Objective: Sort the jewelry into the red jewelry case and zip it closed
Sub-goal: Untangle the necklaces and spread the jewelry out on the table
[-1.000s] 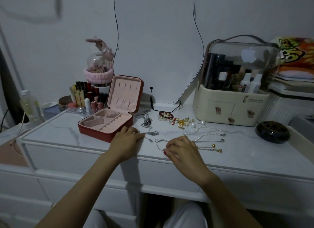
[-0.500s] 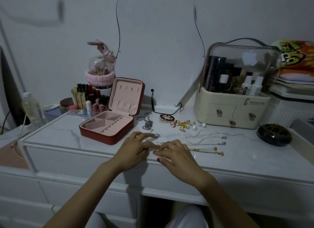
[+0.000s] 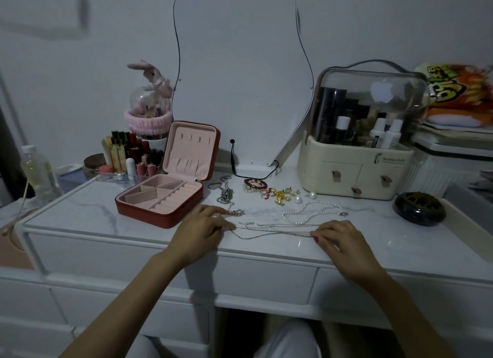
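Note:
The red jewelry case [image 3: 160,211] lies open on the white vanity top, its pink lid upright and its compartments empty. Thin silver chains [image 3: 274,229] stretch across the front of the top between my hands. My left hand [image 3: 202,231] pinches their left end just right of the case. My right hand [image 3: 344,240] pinches the right end. Behind them lie a pearl necklace [image 3: 312,211], a heavier silver chain [image 3: 225,193], a red bead bracelet [image 3: 254,184], small gold and red rings [image 3: 280,195] and two loose pearls [image 3: 312,195].
A cream cosmetics organiser [image 3: 354,176] with a clear dome stands at the back right. A dark round dish [image 3: 420,208] sits near the right edge. Lipsticks and bottles [image 3: 128,157] crowd the back left. A curvy mirror [image 3: 237,72] leans on the wall, its cable trailing down.
My hands were close together at the chains half a second ago. Now they have moved apart, the right one going right, drawing the thin chains out straight along the front edge.

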